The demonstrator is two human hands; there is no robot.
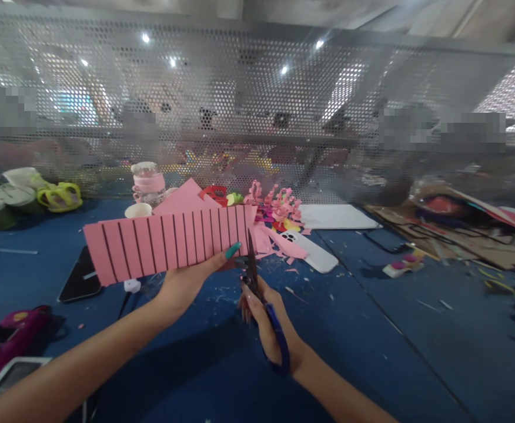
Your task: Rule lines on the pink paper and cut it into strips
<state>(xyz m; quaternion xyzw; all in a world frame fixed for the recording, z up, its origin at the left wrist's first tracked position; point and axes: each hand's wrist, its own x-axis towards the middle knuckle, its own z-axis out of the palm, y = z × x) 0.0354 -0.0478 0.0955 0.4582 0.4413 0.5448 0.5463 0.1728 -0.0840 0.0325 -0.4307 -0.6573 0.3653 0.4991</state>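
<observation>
Holding up a pink paper strip (169, 244) above the blue table (372, 352), left hand (187, 282) closed on its lower edge near the right end, thumb pressing the front face. Gripping blue-handled scissors (257, 294) in the right hand (261, 323), fingers closed through the loops, blades pointing up and meeting the strip's right end. Whether the blades are parted or shut: too blurred to tell.

Showing a row of parallel slits across nearly the whole strip, running down from the top edge and stopping short of the bottom. Judging the strip as light and thin, stiff enough to stand out sideways unsupported, yet floppy where slit (each tab probably bending or tearing with little force). Best holding along the uncut lower margin, close to the blades, as the left hand is doing now.

Lying behind the strip: more pink sheets (182, 200), a pile of curled pink paper pieces (279, 205), a white phone (314, 249) just beside the scraps, a small jar (148, 179) and a cup (138, 210). Resting at far left, a glue gun (10, 335) and a dark phone (79, 276).
</observation>
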